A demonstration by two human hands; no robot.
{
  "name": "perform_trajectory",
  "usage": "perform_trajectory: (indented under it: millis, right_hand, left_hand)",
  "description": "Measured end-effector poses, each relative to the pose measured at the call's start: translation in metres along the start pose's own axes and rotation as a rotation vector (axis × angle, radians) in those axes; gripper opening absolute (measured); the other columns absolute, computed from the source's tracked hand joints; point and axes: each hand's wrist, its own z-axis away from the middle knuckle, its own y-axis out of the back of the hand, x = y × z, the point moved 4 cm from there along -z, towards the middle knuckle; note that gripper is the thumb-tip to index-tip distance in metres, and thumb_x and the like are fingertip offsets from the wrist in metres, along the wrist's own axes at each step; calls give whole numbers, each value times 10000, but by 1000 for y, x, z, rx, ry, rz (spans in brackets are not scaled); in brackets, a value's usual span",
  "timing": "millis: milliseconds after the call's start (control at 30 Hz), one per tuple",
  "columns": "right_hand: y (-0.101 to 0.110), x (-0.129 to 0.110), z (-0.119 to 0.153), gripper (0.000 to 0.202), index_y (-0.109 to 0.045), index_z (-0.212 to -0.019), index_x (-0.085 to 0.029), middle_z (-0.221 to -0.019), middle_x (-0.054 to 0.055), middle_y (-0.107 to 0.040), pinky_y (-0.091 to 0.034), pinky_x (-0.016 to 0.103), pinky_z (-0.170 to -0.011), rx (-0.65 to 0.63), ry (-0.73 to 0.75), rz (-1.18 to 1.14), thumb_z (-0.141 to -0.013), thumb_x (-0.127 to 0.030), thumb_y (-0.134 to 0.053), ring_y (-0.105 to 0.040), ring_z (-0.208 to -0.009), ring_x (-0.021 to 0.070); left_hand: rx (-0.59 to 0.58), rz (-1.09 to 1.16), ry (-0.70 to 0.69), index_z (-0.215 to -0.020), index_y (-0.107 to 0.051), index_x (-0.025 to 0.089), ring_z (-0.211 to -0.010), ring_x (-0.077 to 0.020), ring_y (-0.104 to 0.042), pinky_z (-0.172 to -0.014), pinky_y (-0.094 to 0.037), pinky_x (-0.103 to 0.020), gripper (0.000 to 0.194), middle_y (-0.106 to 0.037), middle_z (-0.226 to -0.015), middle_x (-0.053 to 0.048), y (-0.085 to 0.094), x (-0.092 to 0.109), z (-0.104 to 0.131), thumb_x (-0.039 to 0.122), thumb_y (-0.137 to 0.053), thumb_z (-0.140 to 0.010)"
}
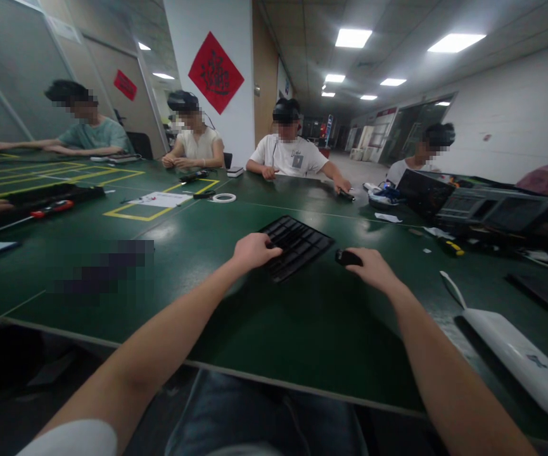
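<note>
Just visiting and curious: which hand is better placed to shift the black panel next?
Probably the left hand: it appears to grip the edge of the black panel. The right hand is apart from it, holding a small black object.

Hands are hiding parts; picture edges are cutting off others.
The left hand (254, 251) is covering the left side of the black panel (305, 247), some of its fingers hiding from view; the right hand (372, 269) is masking most of a small object (348, 258), leaving its kind unclear. The right edge is cropping the white case (511, 354) and dark slab (547, 297); pixel blocks are obscuring a purplish thing (107, 269); the paper's (162, 199) marks are showing too small.
</note>
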Motion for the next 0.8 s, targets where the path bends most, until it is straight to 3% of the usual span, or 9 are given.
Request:
perform_trajectory:
  millis: [67,200,300,367,533,667,800]
  right_hand:
    - [10,27,2,450,-513,-1135,-134,-1080,126,-536,-359,427,-875,-5,-162,237,-718,-303,-535,-453,-1014,304]
    - [15,70,9,489,-468,-1184,-165,-1153,133,-494,-395,413,-801,-79,-387,341,-736,-360,-501,-465,-1007,329]
    - [14,82,10,571,-430,-1213,-141,-1221,163,-425,-388,434,-804,-77,-420,382,-716,-410,-514,-429,-1058,349]
    - [12,82,10,507,-471,-1162,-135,-1182,159,-459,-393,420,-802,-96,-431,377,-726,-390,-501,-445,-1046,337]
    - [1,42,2,406,-519,-1107,-129,-1100,124,-526,-394,382,-846,-89,-279,269,-752,-324,-492,-476,-1014,285]
    - [-17,-14,-1,466,-508,-1131,-85,-1106,118,-531,-345,395,-938,-82,12,51,-702,-257,-568,-454,-1049,261]
    - [-36,-48,3,343,-548,-1030,-141,-1057,80,-572,-388,393,-922,-114,167,-474,-688,-164,-558,-525,-988,199]
  left_hand:
    - [8,-150,164,-804,-646,168,-801,-255,-583,-622,-419,-291,471,-637,-866,-107,10,-32,-9,583,-476,-660]
    - [-15,-326,385,-868,-643,117,-900,-304,-565,-691,-433,-328,521,-625,-958,-173,25,-84,-16,568,-490,-656]
    - [-88,-341,438,-927,-628,114,-937,-306,-555,-712,-436,-340,505,-606,-1023,-178,29,-102,-16,531,-478,-685]
    - [-112,-342,424,-946,-618,114,-950,-304,-549,-711,-438,-341,463,-597,-1042,-176,28,-103,-16,484,-476,-706]
    - [-97,-283,281,-868,-617,111,-904,-290,-564,-694,-431,-320,403,-611,-969,-175,10,-76,-17,460,-487,-716]
    - [-46,-91,27,-829,-599,131,-853,-244,-566,-681,-416,-289,372,-609,-915,-130,-14,-22,-9,473,-498,-722]
    - [-24,184,-204,-941,-562,147,-814,-200,-553,-686,-411,-285,374,-596,-908,-86,-29,29,10,460,-488,-748]
